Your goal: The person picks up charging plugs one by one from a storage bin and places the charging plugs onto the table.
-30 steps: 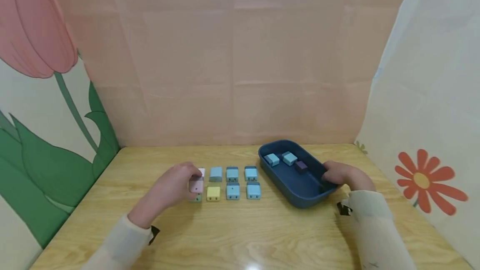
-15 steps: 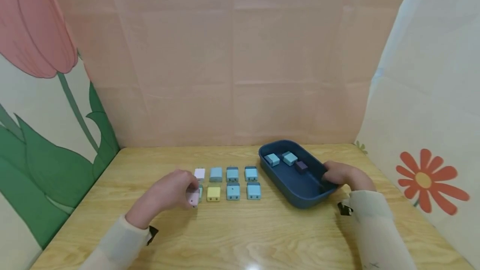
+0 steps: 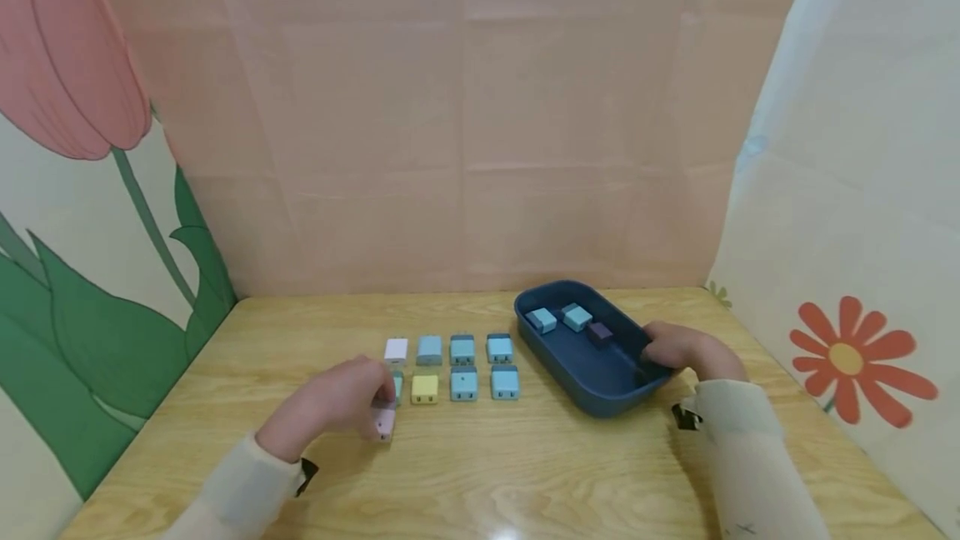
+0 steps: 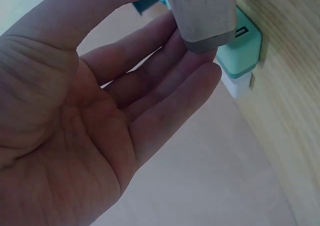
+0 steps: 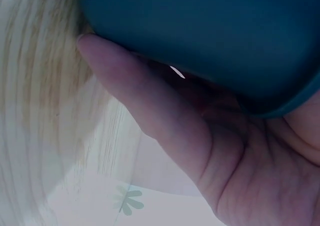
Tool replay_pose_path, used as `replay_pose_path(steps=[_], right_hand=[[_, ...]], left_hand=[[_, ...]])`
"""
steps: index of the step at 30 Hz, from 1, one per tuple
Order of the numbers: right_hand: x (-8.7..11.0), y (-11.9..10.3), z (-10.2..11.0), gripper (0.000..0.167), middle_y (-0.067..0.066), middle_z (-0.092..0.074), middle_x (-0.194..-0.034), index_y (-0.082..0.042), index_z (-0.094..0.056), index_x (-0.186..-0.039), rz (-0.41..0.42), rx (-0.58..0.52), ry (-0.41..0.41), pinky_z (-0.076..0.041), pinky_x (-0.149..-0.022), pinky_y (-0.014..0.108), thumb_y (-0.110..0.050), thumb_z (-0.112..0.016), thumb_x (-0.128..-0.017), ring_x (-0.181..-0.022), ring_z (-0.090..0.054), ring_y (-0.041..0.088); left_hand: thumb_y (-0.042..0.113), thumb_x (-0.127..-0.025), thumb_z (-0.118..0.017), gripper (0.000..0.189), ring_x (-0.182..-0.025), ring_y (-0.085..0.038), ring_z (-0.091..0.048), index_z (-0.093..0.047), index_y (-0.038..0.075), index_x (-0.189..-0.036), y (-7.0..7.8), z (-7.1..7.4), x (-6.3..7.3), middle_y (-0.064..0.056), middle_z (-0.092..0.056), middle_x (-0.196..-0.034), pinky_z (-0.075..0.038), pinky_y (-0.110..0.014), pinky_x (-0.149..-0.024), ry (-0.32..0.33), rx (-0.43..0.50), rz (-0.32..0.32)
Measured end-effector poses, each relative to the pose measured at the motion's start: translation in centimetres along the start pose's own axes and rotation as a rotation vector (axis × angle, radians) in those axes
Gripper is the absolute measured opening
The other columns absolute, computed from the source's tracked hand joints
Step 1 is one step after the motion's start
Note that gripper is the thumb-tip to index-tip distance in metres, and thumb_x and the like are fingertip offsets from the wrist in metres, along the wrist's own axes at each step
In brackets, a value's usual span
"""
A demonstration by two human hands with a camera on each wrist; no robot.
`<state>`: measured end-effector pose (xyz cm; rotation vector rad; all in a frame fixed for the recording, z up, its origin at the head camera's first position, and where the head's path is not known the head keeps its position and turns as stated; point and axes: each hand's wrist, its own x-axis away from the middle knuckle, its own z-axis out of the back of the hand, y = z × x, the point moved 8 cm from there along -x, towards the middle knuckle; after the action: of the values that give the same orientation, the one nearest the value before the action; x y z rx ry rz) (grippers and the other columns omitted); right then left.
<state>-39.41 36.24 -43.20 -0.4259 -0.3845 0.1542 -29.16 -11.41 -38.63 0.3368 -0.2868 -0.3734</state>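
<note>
My left hand (image 3: 333, 402) pinches a pale pink USB charger (image 3: 385, 424) at the near left end of two rows of chargers. In the left wrist view, this charger (image 4: 205, 16) shows a grey end, held between thumb and fingertips. Just behind it sits a green charger (image 4: 242, 48) with a USB slot, partly hidden by the hand in the head view. My right hand (image 3: 678, 346) grips the near right rim of a dark blue tray (image 3: 588, 369). Seen from the right wrist, the fingers (image 5: 150, 101) lie along the outside of the tray wall.
A yellow charger (image 3: 424, 390) and several light blue ones, such as this blue charger (image 3: 505, 383), stand in the rows. One pale lilac charger (image 3: 396, 350) is at the back left. Two light blue chargers and a dark purple block (image 3: 599, 333) lie inside the tray.
My left hand has drawn the pink charger toward me, from over the back left of the rows to in front of the green one. The right hand and tray have stayed put.
</note>
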Motion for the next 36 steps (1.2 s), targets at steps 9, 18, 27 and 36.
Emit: replay_pose_path(steps=[9, 18, 27, 36], right_hand=[[0.0, -0.3, 0.0, 0.035, 0.015, -0.068, -0.109, 0.007, -0.063, -0.123, 0.006, 0.015, 0.006, -0.051, -0.085, 0.04, -0.011, -0.061, -0.094, -0.097, -0.063, 0.029], [0.1, -0.2, 0.0, 0.039, 0.018, -0.068, -0.115, 0.009, -0.061, -0.128, -0.011, 0.005, -0.003, -0.053, -0.09, 0.044, -0.011, -0.061, -0.094, -0.101, -0.063, 0.031], [0.2, -0.2, 0.0, 0.041, 0.018, -0.068, -0.117, 0.009, -0.061, -0.13, -0.02, 0.006, -0.002, -0.053, -0.092, 0.046, -0.012, -0.062, -0.094, -0.103, -0.063, 0.031], [-0.1, 0.0, -0.1, 0.047, 0.022, -0.068, -0.125, 0.012, -0.058, -0.137, -0.029, 0.012, -0.005, -0.054, -0.098, 0.052, -0.012, -0.061, -0.096, -0.107, -0.063, 0.033]], left_hand=[[-0.003, -0.068, -0.098, 0.042, -0.099, -0.018, -0.07, -0.081, 0.009, -0.104, -0.1, -0.6, 0.0, -0.001, -0.077, -0.103, -0.062, -0.049, -0.101, -0.018, -0.003, -0.008], [-0.007, -0.067, -0.097, 0.046, -0.098, -0.018, -0.07, -0.08, 0.007, -0.107, -0.2, -1.1, -0.3, -0.002, -0.077, -0.103, -0.063, -0.047, -0.099, -0.035, -0.024, 0.002], [-0.004, -0.065, -0.101, 0.044, -0.088, -0.015, -0.064, -0.078, 0.008, -0.101, -0.2, -1.4, -0.6, 0.001, -0.073, -0.095, -0.062, -0.043, -0.09, -0.034, -0.016, -0.003], [-0.003, -0.067, -0.099, 0.041, -0.087, -0.017, -0.064, -0.078, 0.008, -0.1, -0.1, -1.0, -0.2, -0.001, -0.072, -0.094, -0.062, -0.045, -0.088, -0.026, 0.012, 0.027]])
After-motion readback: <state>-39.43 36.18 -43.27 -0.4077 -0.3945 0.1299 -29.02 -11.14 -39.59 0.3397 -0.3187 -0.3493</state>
